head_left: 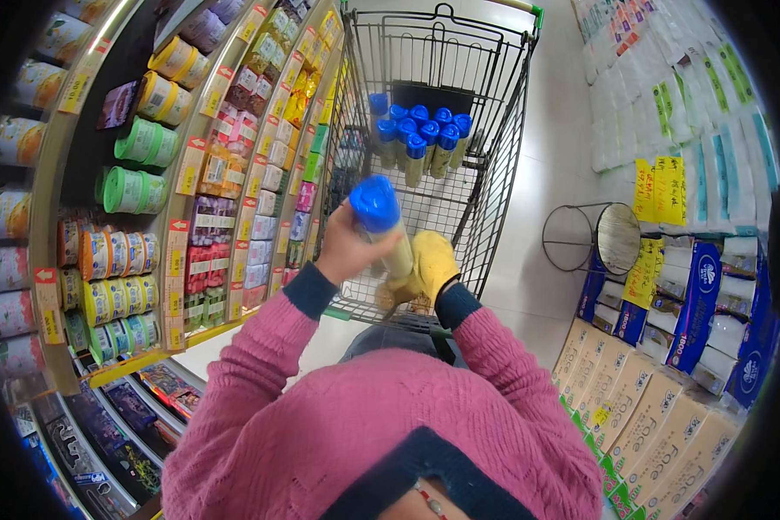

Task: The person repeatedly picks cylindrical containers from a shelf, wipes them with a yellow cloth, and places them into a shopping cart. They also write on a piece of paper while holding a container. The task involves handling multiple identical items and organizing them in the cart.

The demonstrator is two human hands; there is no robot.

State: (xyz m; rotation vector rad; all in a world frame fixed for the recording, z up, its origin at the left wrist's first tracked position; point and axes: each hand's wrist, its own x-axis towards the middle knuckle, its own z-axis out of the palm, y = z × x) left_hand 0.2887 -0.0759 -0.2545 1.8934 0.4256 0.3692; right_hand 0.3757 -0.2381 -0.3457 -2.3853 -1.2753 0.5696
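My bare left hand (352,244) is wrapped round a pale aerosol can with a blue cap (374,204). The can is held tilted over the near end of a wire shopping cart (477,251). On my right hand (433,264) is a yellow glove, its fingers curled round the can's lower end. A brownish, soiled-looking patch shows below the glove, and I cannot make out if it is a cloth or glove fingers. Deeper in the cart stand several similar blue-capped cans (420,130), upright and bunched together.
Shelves at left hold yellow and green round tubs (139,191) and small colourful packs (212,217). On the right are white plastic packs (711,113), a wire stand with a round top (618,238), blue paper packs (698,295) and tan tissue packs (641,407). Pale floor (537,173) runs beside the cart.
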